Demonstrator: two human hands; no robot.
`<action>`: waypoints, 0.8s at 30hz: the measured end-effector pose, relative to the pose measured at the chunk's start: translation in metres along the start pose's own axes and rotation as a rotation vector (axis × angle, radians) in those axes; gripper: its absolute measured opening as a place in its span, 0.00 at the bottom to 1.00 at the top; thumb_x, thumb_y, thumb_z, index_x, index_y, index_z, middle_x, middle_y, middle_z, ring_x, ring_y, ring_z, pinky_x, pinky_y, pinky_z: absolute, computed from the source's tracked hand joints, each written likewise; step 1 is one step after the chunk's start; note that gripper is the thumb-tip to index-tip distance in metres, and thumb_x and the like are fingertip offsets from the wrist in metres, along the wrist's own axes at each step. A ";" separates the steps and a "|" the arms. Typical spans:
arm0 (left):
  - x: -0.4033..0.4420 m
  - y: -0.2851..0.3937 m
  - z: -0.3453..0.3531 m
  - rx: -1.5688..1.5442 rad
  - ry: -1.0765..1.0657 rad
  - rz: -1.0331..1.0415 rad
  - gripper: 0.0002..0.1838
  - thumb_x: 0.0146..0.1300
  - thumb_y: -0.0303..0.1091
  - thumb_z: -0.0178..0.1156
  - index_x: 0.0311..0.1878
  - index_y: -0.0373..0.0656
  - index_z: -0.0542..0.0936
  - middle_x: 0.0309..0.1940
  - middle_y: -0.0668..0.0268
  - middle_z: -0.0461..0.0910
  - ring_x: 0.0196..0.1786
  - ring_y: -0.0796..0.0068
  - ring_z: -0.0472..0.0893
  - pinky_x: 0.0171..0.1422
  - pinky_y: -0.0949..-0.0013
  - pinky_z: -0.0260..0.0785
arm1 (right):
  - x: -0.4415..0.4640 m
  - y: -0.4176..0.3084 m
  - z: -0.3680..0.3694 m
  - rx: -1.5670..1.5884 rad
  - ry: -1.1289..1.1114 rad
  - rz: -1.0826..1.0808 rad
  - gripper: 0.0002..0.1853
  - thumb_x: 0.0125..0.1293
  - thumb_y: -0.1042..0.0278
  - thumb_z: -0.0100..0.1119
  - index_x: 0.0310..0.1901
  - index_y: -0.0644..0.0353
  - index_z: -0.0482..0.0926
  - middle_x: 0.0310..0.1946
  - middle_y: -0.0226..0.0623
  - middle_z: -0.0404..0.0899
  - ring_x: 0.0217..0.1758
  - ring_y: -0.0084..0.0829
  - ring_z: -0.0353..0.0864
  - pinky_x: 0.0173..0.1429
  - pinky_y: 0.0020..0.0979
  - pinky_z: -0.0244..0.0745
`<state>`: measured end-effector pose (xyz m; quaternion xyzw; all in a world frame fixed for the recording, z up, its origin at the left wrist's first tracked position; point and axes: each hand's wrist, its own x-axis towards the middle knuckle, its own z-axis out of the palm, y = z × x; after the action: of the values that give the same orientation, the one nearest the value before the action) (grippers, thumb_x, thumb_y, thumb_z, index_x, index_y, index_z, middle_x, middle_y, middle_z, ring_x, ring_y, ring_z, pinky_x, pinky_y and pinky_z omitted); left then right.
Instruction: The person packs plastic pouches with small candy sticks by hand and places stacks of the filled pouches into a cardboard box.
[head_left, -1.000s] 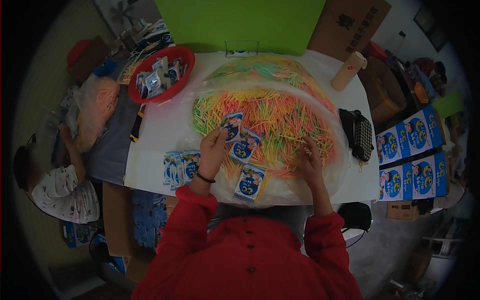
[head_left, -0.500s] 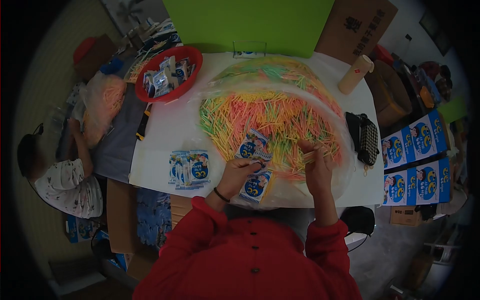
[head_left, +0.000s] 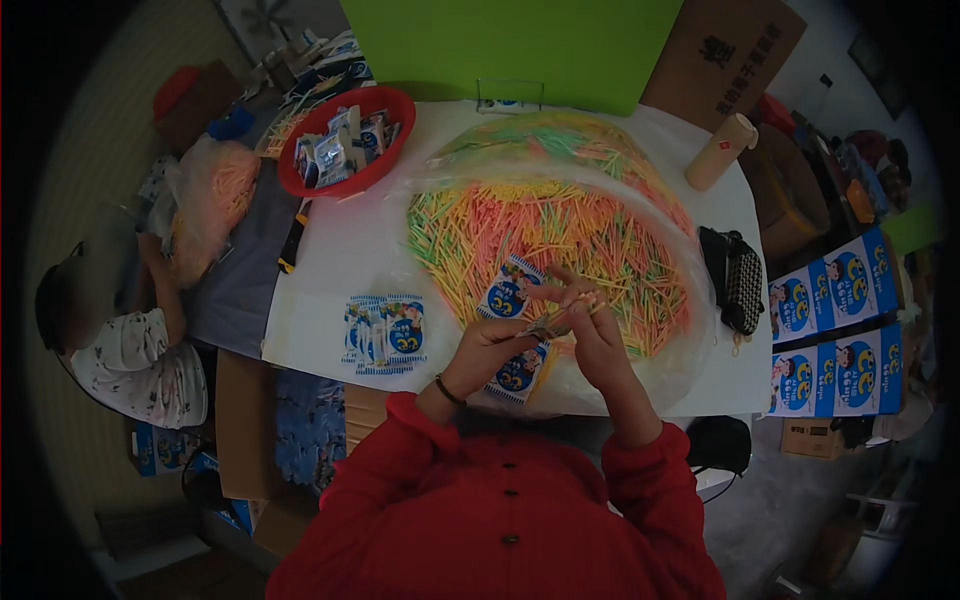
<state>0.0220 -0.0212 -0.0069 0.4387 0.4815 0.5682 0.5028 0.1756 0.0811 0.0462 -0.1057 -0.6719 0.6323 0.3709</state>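
My left hand (head_left: 478, 358) is closed on a small printed packet (head_left: 543, 330), gripped between thumb and fingers. Right beside it, my right hand (head_left: 596, 345) pinches a few thin coloured sticks, their pale ends partly hidden by the fingers. Both hands meet over the front of a big clear plastic bag (head_left: 688, 345), which lies open and full of pink, yellow and green sticks (head_left: 540, 225). One blue-and-white packet (head_left: 508, 288) lies on the sticks beyond my left hand, and another packet (head_left: 517, 375) is partly covered below it.
A stack of packets (head_left: 388, 332) lies on the white table (head_left: 310, 270) at left. Behind it stand a red bowl (head_left: 392, 160) of packets and a cutter (head_left: 293, 240). A bottle (head_left: 720, 152) and black pouch (head_left: 730, 280) are right. A person (head_left: 140, 350) sits at left.
My right hand has moved left with the sticks, from over the right part of the pile to the packet in my left hand. My left hand stays nearly in place.
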 end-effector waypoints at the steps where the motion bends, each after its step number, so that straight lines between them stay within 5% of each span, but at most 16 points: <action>1: 0.000 0.000 0.000 0.010 -0.002 0.008 0.09 0.63 0.24 0.62 0.47 0.37 0.84 0.37 0.71 0.84 0.40 0.85 0.80 0.45 0.79 0.72 | -0.002 0.003 -0.001 0.000 -0.001 0.000 0.09 0.78 0.62 0.36 0.45 0.54 0.67 0.55 0.44 0.79 0.77 0.41 0.51 0.77 0.47 0.43; 7: 0.001 -0.003 0.003 -0.050 -0.027 -0.019 0.11 0.65 0.24 0.60 0.50 0.37 0.83 0.41 0.69 0.84 0.44 0.83 0.80 0.49 0.78 0.72 | -0.014 0.009 -0.001 0.055 -0.024 0.150 0.09 0.77 0.65 0.38 0.49 0.57 0.68 0.58 0.43 0.76 0.77 0.41 0.51 0.77 0.46 0.44; 9: 0.004 -0.008 0.006 -0.137 0.001 -0.042 0.12 0.65 0.24 0.60 0.51 0.38 0.82 0.42 0.69 0.84 0.45 0.83 0.80 0.50 0.78 0.72 | -0.014 0.000 -0.004 -0.360 -0.139 0.111 0.12 0.74 0.67 0.47 0.54 0.59 0.69 0.61 0.42 0.74 0.75 0.40 0.55 0.76 0.45 0.47; 13: 0.008 -0.002 0.010 -0.263 0.035 -0.084 0.12 0.66 0.24 0.58 0.52 0.37 0.82 0.43 0.70 0.83 0.48 0.83 0.79 0.52 0.78 0.72 | -0.009 -0.023 0.001 -0.543 -0.169 0.070 0.19 0.66 0.70 0.57 0.58 0.59 0.68 0.61 0.40 0.73 0.73 0.38 0.58 0.77 0.41 0.48; 16: 0.007 -0.022 -0.001 -0.186 0.003 -0.106 0.16 0.67 0.24 0.57 0.57 0.38 0.78 0.48 0.68 0.81 0.50 0.79 0.79 0.54 0.73 0.73 | -0.007 -0.019 -0.004 -0.413 0.008 0.028 0.19 0.58 0.72 0.64 0.51 0.59 0.73 0.51 0.38 0.78 0.61 0.38 0.71 0.67 0.37 0.62; 18: -0.001 -0.018 -0.004 -0.208 -0.010 -0.058 0.17 0.65 0.22 0.58 0.58 0.38 0.77 0.48 0.68 0.81 0.51 0.79 0.79 0.54 0.72 0.73 | -0.014 0.000 -0.019 -0.881 0.000 -0.011 0.14 0.54 0.72 0.70 0.42 0.57 0.77 0.38 0.36 0.80 0.45 0.40 0.76 0.50 0.37 0.68; 19: -0.004 -0.008 -0.004 -0.240 -0.055 -0.009 0.19 0.64 0.20 0.59 0.58 0.38 0.76 0.48 0.68 0.81 0.51 0.78 0.79 0.54 0.72 0.73 | -0.011 -0.004 -0.012 -0.860 0.024 -0.080 0.09 0.54 0.71 0.69 0.34 0.59 0.77 0.30 0.36 0.78 0.33 0.39 0.75 0.42 0.38 0.66; 23: -0.018 0.018 0.005 -0.360 0.179 0.020 0.23 0.62 0.24 0.63 0.61 0.39 0.74 0.39 0.74 0.79 0.37 0.86 0.75 0.44 0.77 0.71 | -0.019 -0.010 0.000 -0.754 -0.127 -0.006 0.09 0.57 0.72 0.67 0.37 0.59 0.78 0.29 0.36 0.79 0.33 0.38 0.76 0.42 0.37 0.68; 24: -0.024 0.016 -0.009 -0.076 0.294 0.042 0.23 0.61 0.27 0.65 0.60 0.39 0.74 0.38 0.72 0.79 0.37 0.85 0.75 0.43 0.76 0.71 | -0.022 -0.010 -0.002 -0.706 -0.079 0.064 0.09 0.58 0.74 0.66 0.40 0.61 0.78 0.31 0.36 0.79 0.34 0.34 0.77 0.42 0.33 0.70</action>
<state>0.0131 -0.0465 0.0075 0.3415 0.5188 0.6544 0.4311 0.1958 0.0673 0.0476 -0.2240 -0.8592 0.3760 0.2652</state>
